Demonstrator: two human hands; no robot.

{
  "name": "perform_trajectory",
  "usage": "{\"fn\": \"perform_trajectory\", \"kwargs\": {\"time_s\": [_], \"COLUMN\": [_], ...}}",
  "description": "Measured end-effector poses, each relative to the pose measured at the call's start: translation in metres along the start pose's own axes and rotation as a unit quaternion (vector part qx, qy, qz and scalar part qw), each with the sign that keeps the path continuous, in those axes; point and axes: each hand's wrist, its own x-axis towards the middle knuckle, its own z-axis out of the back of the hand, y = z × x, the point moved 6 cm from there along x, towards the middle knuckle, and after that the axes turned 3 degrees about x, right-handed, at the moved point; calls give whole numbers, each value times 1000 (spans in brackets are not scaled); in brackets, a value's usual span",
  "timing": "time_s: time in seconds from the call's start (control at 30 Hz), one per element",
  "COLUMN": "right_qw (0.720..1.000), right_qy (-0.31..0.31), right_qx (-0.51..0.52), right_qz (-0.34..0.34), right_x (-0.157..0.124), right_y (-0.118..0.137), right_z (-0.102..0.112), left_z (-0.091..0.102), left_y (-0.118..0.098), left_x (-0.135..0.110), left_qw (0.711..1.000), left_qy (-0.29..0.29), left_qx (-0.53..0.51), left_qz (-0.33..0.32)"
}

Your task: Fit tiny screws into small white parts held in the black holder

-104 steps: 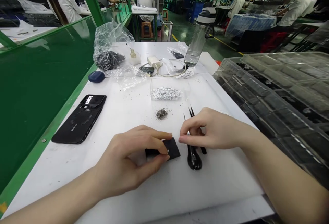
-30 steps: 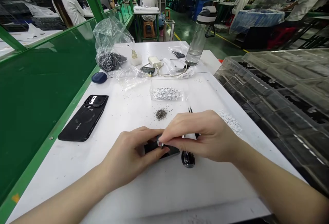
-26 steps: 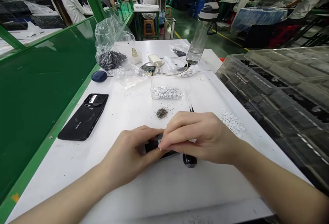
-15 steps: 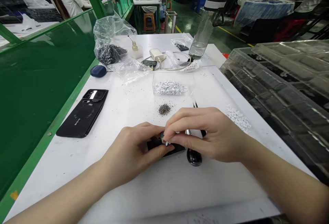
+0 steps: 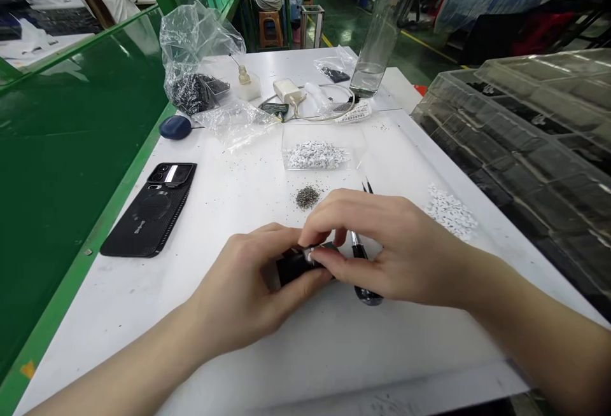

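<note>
1. The black block (image 5: 292, 268) lay just below the middle of the frame, at the fingertips of both hands.
2. The left hand (image 5: 252, 276) had thumb and fingers closed on the block's edges.
3. The right hand (image 5: 382, 244) held its thumb and forefinger slightly parted over a small pale piece (image 5: 309, 255) on the block; whether they gripped it could not be told.
4. A black-handled tool (image 5: 367, 296) lay partly beneath that hand.
5. Above centre was a pile of tiny metal bits (image 5: 308, 197).
6. At frame left lay a phone (image 5: 150, 212).
</note>
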Motion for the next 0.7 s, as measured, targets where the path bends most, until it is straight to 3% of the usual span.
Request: {"fn": "perform_trajectory", "kwargs": {"time_s": [0.23, 0.3, 0.43, 0.53, 0.7], "right_qw": [993, 991, 982, 947, 899], "right_qy": [50, 26, -101, -72, -22], "right_qx": [96, 114, -74, -204, -296], "right_qz": [-45, -64, -141, -236, -322], "right_x": [-2, -4, -8, -11, -20], "right_y": [3, 0, -19, -38, -46], "right_z": [4, 15, 43, 49, 58], "left_z": [-2, -2, 2, 5, 11], "left_y": [-7, -7, -3, -1, 5], "left_x": [0, -2, -3, -3, -3], "left_qw": [993, 991, 996, 998, 998], "left_qy": [69, 68, 45, 30, -22], "left_qx": [-35, -26, -27, -48, -59], "left_qz": [-93, -112, -76, -34, -9]}}
